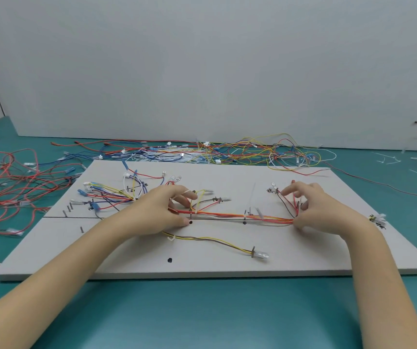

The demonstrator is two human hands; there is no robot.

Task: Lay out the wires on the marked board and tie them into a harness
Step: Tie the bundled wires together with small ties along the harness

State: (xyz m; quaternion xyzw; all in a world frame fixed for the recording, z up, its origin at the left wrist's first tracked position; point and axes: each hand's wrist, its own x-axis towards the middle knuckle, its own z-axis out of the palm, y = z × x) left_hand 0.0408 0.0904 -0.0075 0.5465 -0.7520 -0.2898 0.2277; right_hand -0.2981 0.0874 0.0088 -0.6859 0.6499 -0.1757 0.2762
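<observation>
We are well into the job, by our reckoning. On the flat grey marked board [303, 248] the red, orange and yellow wire bundle [227, 214] lies along the drawn line, with white ties already on it. Our left hand [163, 212] grips its left end, our right hand [310, 210] pinches its right end. Branches look untied, and loose coloured wires [227, 149] wait on the teal table [202, 318].

Marked board [303, 253]: white, flat on the table, bearing black lines, dots and pins. Wire bundle [227, 214]: red, orange, yellow strands lying lengthwise across its middle, white-tied.
</observation>
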